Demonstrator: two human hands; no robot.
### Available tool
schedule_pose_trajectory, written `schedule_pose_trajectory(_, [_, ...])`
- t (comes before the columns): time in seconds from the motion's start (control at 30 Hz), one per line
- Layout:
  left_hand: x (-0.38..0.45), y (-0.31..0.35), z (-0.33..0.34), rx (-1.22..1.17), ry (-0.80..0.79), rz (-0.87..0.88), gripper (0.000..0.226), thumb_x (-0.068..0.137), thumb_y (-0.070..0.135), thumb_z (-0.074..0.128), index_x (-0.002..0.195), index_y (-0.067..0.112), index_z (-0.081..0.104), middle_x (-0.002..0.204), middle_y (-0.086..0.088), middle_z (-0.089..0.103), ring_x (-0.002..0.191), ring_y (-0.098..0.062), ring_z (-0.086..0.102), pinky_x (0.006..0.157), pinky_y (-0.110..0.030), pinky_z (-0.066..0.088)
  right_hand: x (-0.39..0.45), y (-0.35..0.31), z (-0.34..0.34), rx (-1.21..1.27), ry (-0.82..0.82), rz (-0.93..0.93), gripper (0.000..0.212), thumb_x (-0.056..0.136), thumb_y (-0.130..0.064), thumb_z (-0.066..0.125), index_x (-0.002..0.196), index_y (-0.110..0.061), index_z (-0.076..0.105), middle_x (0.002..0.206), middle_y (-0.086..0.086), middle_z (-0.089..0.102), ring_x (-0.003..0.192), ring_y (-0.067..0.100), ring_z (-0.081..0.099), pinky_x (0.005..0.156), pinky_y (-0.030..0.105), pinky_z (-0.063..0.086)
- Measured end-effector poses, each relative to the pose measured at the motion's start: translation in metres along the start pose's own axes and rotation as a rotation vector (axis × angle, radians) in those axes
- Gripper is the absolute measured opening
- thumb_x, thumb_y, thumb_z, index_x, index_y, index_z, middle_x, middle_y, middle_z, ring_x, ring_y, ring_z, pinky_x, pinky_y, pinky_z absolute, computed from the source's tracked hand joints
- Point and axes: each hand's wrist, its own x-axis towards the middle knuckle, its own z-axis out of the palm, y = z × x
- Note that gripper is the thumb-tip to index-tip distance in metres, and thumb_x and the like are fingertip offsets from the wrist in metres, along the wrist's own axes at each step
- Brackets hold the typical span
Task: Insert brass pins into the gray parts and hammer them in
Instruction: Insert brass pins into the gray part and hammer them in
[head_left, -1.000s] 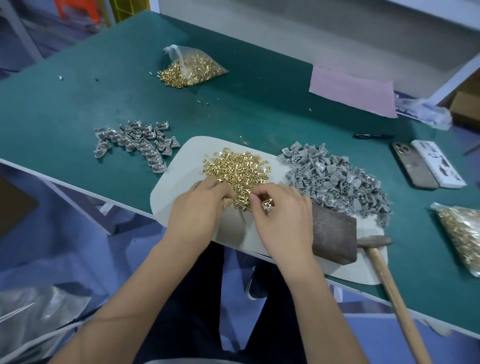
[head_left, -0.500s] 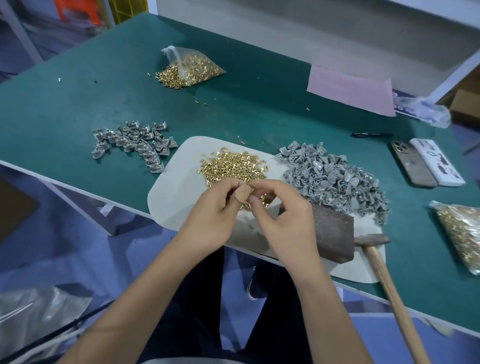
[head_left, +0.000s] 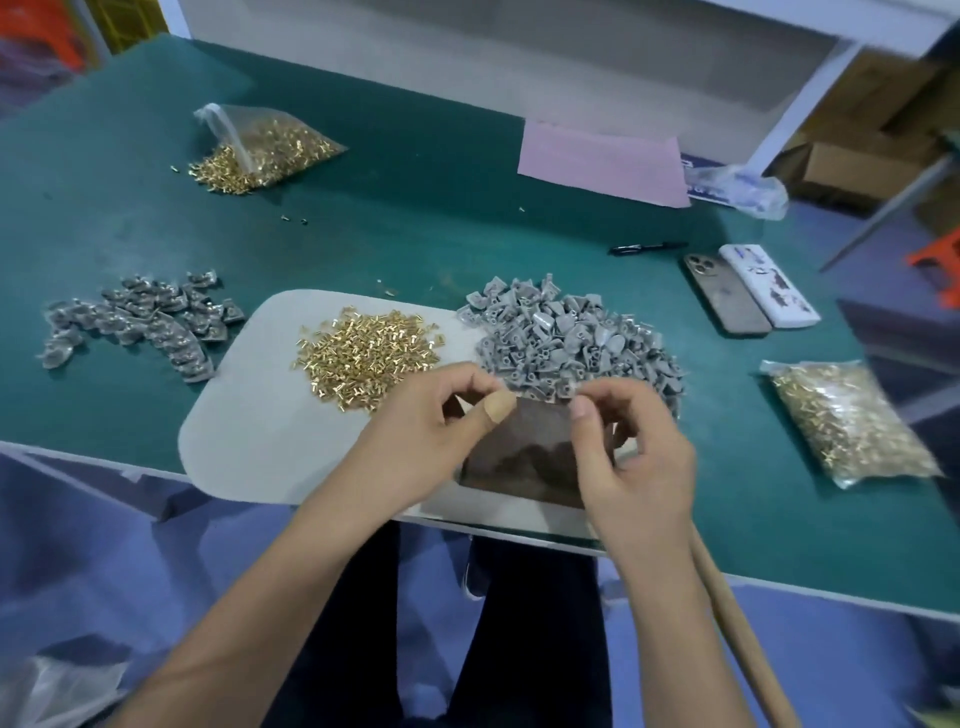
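Loose brass pins (head_left: 363, 358) lie heaped on a pale mat (head_left: 249, 431). To their right is a pile of gray parts (head_left: 571, 343). My left hand (head_left: 436, 431) hovers over a dark metal block (head_left: 524, 462), fingers curled and thumb pressed against them; the pins it picked up are hidden inside. My right hand (head_left: 634, 452) pinches a gray part at the near edge of the gray pile. The hammer's wooden handle (head_left: 737, 623) runs down below my right wrist, and its head is hidden.
A curved row of gray parts (head_left: 135, 327) lies at the left on the green table (head_left: 415, 223). Bags of brass pins sit far left (head_left: 270, 150) and at the right (head_left: 847, 426). Two phones (head_left: 748, 296), a black pen (head_left: 644, 248) and a pink sheet (head_left: 597, 161) are behind.
Both hands left the brass pin pile, met in a pinch, then shifted right over the metal block. My right hand's fingertips now reach the gray pile's edge.
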Motion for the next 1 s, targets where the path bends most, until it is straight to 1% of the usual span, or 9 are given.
schedule_pose_trajectory(0.07, [0.010, -0.002, 0.005, 0.261, 0.013, 0.054, 0.008, 0.094, 0.036, 0.064, 0.089, 0.033, 0.069, 0.085, 0.017, 0.065, 0.076, -0.005, 0.059, 0.067, -0.025, 0.046, 0.002, 0.010, -0.014, -0.003, 0.065, 0.093, 0.007, 0.098, -0.028, 0.059, 0.093, -0.033, 0.061, 0.081, -0.013, 0.064, 0.068, 0.006, 0.058, 0.062, 0.014, 0.042])
schedule_pose_trajectory(0.1, [0.015, -0.001, 0.005, 0.434, 0.015, 0.082, 0.008, 0.095, 0.038, 0.062, 0.093, 0.035, 0.069, 0.088, 0.017, 0.063, 0.081, -0.007, 0.058, 0.069, -0.029, 0.045, 0.001, 0.015, -0.018, -0.003, 0.083, 0.136, 0.009, 0.098, -0.033, 0.056, 0.090, -0.032, 0.060, 0.076, -0.008, 0.062, 0.063, 0.009, 0.054, 0.056, 0.021, 0.043])
schedule_pose_trajectory(0.2, [0.043, 0.007, 0.005, 0.741, -0.087, 0.168, 0.012, 0.096, 0.038, 0.061, 0.103, 0.037, 0.070, 0.099, 0.014, 0.065, 0.091, -0.014, 0.060, 0.073, -0.030, 0.046, -0.003, 0.027, -0.028, -0.064, 0.083, 0.176, 0.028, 0.102, -0.042, 0.049, 0.082, -0.024, 0.058, 0.067, 0.006, 0.057, 0.061, 0.022, 0.053, 0.057, 0.041, 0.043])
schedule_pose_trajectory(0.27, [0.063, 0.014, 0.006, 0.831, -0.197, 0.196, 0.012, 0.095, 0.036, 0.063, 0.105, 0.037, 0.070, 0.102, 0.012, 0.069, 0.092, -0.015, 0.063, 0.072, -0.028, 0.045, -0.006, 0.030, -0.028, -0.064, 0.077, 0.177, 0.028, 0.102, -0.038, 0.053, 0.081, -0.021, 0.060, 0.065, 0.003, 0.057, 0.060, 0.019, 0.052, 0.056, 0.037, 0.044])
schedule_pose_trajectory(0.4, [0.091, 0.020, 0.018, 0.926, -0.389, 0.211, 0.021, 0.092, 0.023, 0.068, 0.107, 0.038, 0.069, 0.107, 0.014, 0.069, 0.097, -0.013, 0.064, 0.078, -0.028, 0.051, -0.007, 0.032, -0.020, 0.009, 0.108, 0.217, 0.010, 0.097, -0.024, 0.062, 0.093, -0.025, 0.072, 0.081, -0.008, 0.068, 0.073, 0.013, 0.062, 0.069, 0.031, 0.051])
schedule_pose_trajectory(0.6, [0.113, 0.017, 0.028, 0.980, -0.483, 0.222, 0.020, 0.087, 0.026, 0.075, 0.101, 0.039, 0.069, 0.095, 0.018, 0.068, 0.083, -0.008, 0.061, 0.062, -0.023, 0.041, -0.004, 0.028, -0.019, 0.062, 0.128, 0.243, 0.025, 0.092, -0.009, 0.071, 0.093, -0.034, 0.072, 0.086, -0.019, 0.073, 0.076, 0.005, 0.067, 0.070, 0.015, 0.051])
schedule_pose_trajectory(0.73, [0.118, 0.016, 0.032, 0.971, -0.512, 0.185, 0.014, 0.087, 0.026, 0.075, 0.097, 0.035, 0.071, 0.089, 0.018, 0.071, 0.081, -0.006, 0.064, 0.061, -0.019, 0.041, -0.003, 0.025, -0.021, 0.081, 0.144, 0.298, 0.020, 0.092, -0.015, 0.072, 0.091, -0.035, 0.071, 0.086, -0.019, 0.074, 0.076, 0.008, 0.070, 0.069, 0.023, 0.055])
schedule_pose_trajectory(0.87, [0.115, 0.014, 0.034, 0.978, -0.481, 0.182, 0.014, 0.089, 0.023, 0.070, 0.096, 0.035, 0.068, 0.089, 0.016, 0.070, 0.085, -0.009, 0.065, 0.075, -0.029, 0.054, -0.003, 0.021, -0.023, 0.080, 0.142, 0.293, 0.018, 0.093, -0.015, 0.071, 0.094, -0.034, 0.071, 0.086, -0.018, 0.073, 0.075, 0.009, 0.069, 0.067, 0.023, 0.053])
schedule_pose_trajectory(1.0, [0.112, 0.012, 0.033, 0.999, -0.476, 0.231, 0.017, 0.090, 0.024, 0.069, 0.102, 0.035, 0.066, 0.090, 0.018, 0.070, 0.085, -0.008, 0.063, 0.077, -0.033, 0.055, -0.006, 0.019, -0.022, 0.095, 0.118, 0.303, 0.019, 0.093, -0.014, 0.070, 0.093, -0.033, 0.071, 0.085, -0.019, 0.072, 0.075, 0.008, 0.069, 0.066, 0.027, 0.056])
